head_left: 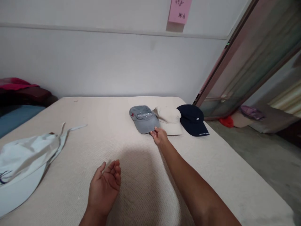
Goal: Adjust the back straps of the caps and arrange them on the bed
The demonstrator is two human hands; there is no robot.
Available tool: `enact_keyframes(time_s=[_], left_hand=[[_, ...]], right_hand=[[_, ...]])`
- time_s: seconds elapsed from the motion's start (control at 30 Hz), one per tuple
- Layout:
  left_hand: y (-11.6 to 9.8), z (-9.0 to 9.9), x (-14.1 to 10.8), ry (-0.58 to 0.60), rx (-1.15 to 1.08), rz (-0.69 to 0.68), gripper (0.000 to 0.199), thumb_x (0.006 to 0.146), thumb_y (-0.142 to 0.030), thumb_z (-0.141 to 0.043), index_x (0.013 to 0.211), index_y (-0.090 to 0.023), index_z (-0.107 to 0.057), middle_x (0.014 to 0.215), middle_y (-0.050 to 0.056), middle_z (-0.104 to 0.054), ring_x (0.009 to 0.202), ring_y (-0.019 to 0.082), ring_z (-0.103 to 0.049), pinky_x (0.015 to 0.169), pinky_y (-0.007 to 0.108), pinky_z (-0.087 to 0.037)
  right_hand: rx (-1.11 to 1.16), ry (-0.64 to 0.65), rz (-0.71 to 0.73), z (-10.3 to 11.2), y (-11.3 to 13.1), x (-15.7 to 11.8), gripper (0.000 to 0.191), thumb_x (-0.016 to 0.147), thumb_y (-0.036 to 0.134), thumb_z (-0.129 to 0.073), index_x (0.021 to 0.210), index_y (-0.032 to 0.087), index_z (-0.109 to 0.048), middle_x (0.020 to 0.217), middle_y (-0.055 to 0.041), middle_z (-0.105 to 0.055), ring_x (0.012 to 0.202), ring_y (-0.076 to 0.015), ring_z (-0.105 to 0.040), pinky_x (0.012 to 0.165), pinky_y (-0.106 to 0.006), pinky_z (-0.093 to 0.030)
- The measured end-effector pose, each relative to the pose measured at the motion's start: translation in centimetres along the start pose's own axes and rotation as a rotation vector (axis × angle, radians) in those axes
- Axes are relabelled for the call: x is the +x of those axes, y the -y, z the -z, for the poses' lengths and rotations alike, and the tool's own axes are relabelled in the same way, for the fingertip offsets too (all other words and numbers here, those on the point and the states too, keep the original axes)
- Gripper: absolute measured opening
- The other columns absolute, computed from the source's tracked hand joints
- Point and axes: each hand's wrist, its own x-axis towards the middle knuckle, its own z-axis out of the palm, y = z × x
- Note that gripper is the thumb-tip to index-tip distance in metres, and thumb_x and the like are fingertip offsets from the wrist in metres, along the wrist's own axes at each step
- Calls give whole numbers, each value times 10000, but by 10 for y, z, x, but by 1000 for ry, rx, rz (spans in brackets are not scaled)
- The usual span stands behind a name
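Grey fabric meets the right hand (160, 136), whose thumb and fingers pinch the brim of the grey cap (144, 119) toward the far right corner of the cloth-covered surface (98, 131). White lettering across its front is too small to read. The left hand (105, 185) holds nothing, palm up, fingers loosely curled, nearer the person. Just right of the grey cap sits the cream cap (168, 117), then the navy cap (191, 117) by the right edge, bearing a white emblem and brim lettering that seems to begin "BELIEVE IN". By the left edge lies the white cap (30, 160) with loose ties and a dark, partly cut-off mark. Above the far edge, the pink note (180, 11) reads "45" plus an unclear character, with more handwriting below.
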Motion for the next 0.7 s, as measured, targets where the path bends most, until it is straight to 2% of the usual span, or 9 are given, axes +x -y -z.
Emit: enact_keyframes(time_s=[0.07, 0.1, 0.23, 0.3, 0.37, 0.57, 0.7], left_hand=[[1, 0, -1, -9, 7, -2, 234, 907, -178, -406, 881, -85, -620, 749, 93, -684, 589, 137, -666, 477, 201, -548], [2, -1, -1, -12, 10, -2, 227, 904, -172, -409, 878, -85, -617, 744, 90, -681, 582, 135, -663, 472, 199, -546], [3, -3, 0, -24, 10, 4, 215, 901, -162, -408, 860, -93, -607, 728, 81, -667, 562, 125, -652, 457, 194, -538], [2, -3, 1, -20, 7, 5, 208, 900, -158, -409, 856, -96, -602, 725, 76, -658, 559, 121, -647, 456, 191, -535], [1, -3, 1, -14, 5, 4, 202, 899, -153, -409, 849, -95, -595, 718, 70, -646, 552, 115, -640, 452, 186, -529], [-8, 0, -1, -13, -36, -31, 176, 885, -133, -413, 822, -91, -571, 702, 52, -612, 515, 92, -601, 422, 167, -496], [-18, 4, -4, -48, -118, -87, 152, 856, -100, -424, 771, -120, -549, 678, 32, -595, 464, 73, -551, 378, 155, -447]], right_hand=[[5, -54, -27, 1, 0, -3, 335, 900, 325, -532, 1186, 153, -529, 1170, -94, -558, 971, -207, -590, 797, -404, -513], [10, -84, -39, 0, 0, -6, 327, 899, 318, -535, 1180, 152, -532, 1165, -93, -561, 967, -205, -591, 797, -402, -513], [17, -136, -53, -6, -1, -17, 121, 817, 183, -625, 919, 178, -562, 873, -19, -623, 781, -153, -618, 712, -328, -552], [6, -144, -61, -9, -3, -24, 176, 755, 112, -652, 785, 210, -508, 721, 15, -603, 696, -145, -619, 677, -312, -570], [-21, -141, -69, -12, -4, -30, 219, 731, 102, -653, 732, 214, -466, 653, 18, -591, 644, -147, -623, 638, -314, -580], [-184, -94, -41, -14, -7, -54, 189, 726, 197, -642, 739, 190, -453, 671, -55, -632, 646, -182, -666, 576, -307, -568], [-346, -24, 40, -9, -16, -81, 167, 710, 253, -603, 799, 186, -478, 668, -28, -621, 582, -159, -636, 518, -276, -522]])
